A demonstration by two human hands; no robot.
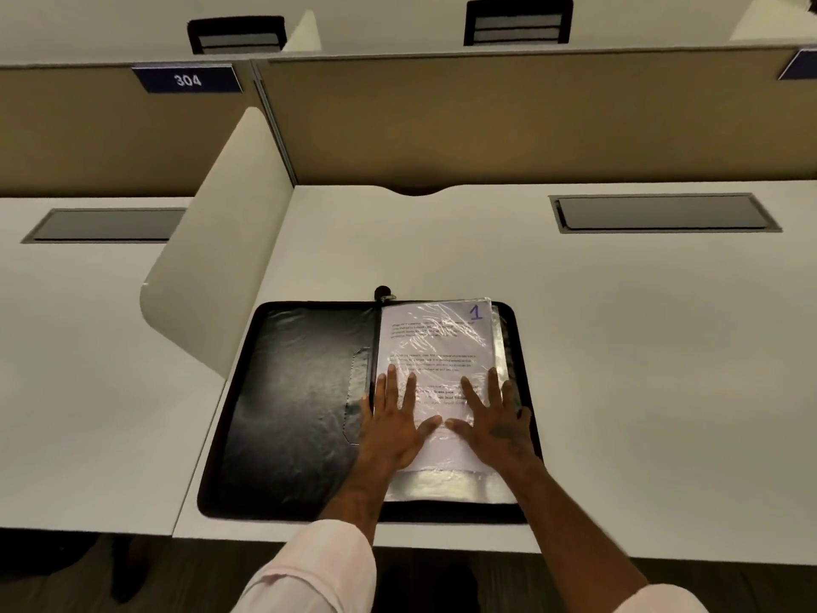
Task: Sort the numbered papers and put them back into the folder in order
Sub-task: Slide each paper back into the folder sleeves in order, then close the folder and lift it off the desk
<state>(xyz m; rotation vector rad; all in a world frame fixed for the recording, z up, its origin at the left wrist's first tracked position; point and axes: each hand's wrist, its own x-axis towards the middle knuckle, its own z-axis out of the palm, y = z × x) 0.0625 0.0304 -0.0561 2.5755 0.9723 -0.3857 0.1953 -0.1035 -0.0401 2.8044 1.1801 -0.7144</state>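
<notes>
A black zip folder (300, 404) lies open on the white desk, near its front edge. On the folder's right half sits a printed paper (435, 342) in a clear plastic sleeve, marked with a blue 1 at its top right corner. More sleeves stick out under it at the right and bottom. My left hand (395, 424) lies flat on the lower left of the paper, fingers spread. My right hand (493, 420) presses flat on the lower right, thumbs nearly touching. Neither hand holds anything.
A white divider panel (221, 241) stands slanted to the left of the folder. A grey cable hatch (663, 213) is set in the desk at the back right. A tan partition with a 304 sign (188, 79) rises behind. Two black chairs show beyond it.
</notes>
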